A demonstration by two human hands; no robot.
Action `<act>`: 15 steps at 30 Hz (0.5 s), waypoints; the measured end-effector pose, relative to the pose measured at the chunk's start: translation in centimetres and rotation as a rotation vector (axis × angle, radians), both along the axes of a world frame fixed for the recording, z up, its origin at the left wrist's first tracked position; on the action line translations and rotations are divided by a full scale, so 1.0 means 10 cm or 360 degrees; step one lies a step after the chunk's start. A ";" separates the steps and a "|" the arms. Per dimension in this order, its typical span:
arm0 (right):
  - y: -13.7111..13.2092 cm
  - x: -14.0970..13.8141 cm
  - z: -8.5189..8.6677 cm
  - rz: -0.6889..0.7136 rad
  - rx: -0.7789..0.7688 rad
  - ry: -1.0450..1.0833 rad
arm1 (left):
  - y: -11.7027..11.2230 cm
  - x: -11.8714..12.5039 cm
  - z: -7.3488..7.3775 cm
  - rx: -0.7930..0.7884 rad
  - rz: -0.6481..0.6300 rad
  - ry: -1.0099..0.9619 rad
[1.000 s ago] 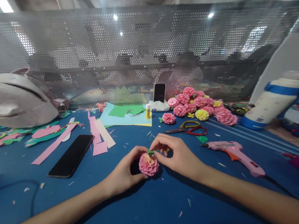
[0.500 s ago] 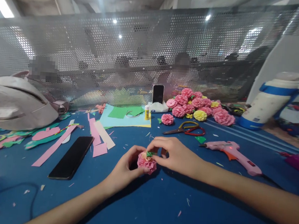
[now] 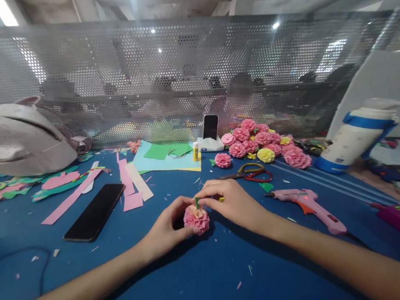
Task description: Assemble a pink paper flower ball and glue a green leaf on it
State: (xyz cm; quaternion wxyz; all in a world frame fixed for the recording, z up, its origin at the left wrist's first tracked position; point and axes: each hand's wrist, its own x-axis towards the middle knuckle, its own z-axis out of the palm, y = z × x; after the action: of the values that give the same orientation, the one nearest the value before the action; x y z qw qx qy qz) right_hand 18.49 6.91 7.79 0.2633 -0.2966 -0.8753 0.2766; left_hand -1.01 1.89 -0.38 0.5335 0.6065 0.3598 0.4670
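Observation:
My left hand [image 3: 166, 228] is wrapped round the side of a pink paper flower [image 3: 197, 221], its thumb along the near edge. The flower's pale peach underside faces up. A small green paper piece [image 3: 196, 203] stands up at the middle of that underside. Thumb and fingers of my right hand [image 3: 232, 201] are pinched together at the green piece, just above the flower. Beyond my right hand lie scissors [image 3: 255, 173] with yellow and red handles. To its right rests a pink glue gun [image 3: 311, 205], a small red light glowing on it.
A pile of pink and yellow paper flowers [image 3: 265, 141] sits at the back. Nearby stand a glue stick [image 3: 195, 151] and a tilted white-and-blue bottle [image 3: 357, 134]. A black phone [image 3: 94, 211], paper strips [image 3: 73, 195] and a pale bag [image 3: 24, 140] are on the left.
The green piece at the flower now stands more upright, and my right hand's fingers have shifted slightly up and left over it. My left hand keeps its hold on the flower.

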 end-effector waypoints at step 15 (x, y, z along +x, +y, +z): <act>0.00 -0.04 0.16 -0.0072 0.0062 -0.0243 | -0.01 0.01 0.02 -0.0002 0.0012 0.0036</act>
State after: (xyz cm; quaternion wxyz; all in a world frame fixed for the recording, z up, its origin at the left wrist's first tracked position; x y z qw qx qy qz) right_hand 18.06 6.93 9.38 0.2076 -0.3312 -0.8912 0.2302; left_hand -0.92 1.75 -0.14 0.5279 0.6102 0.3683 0.4619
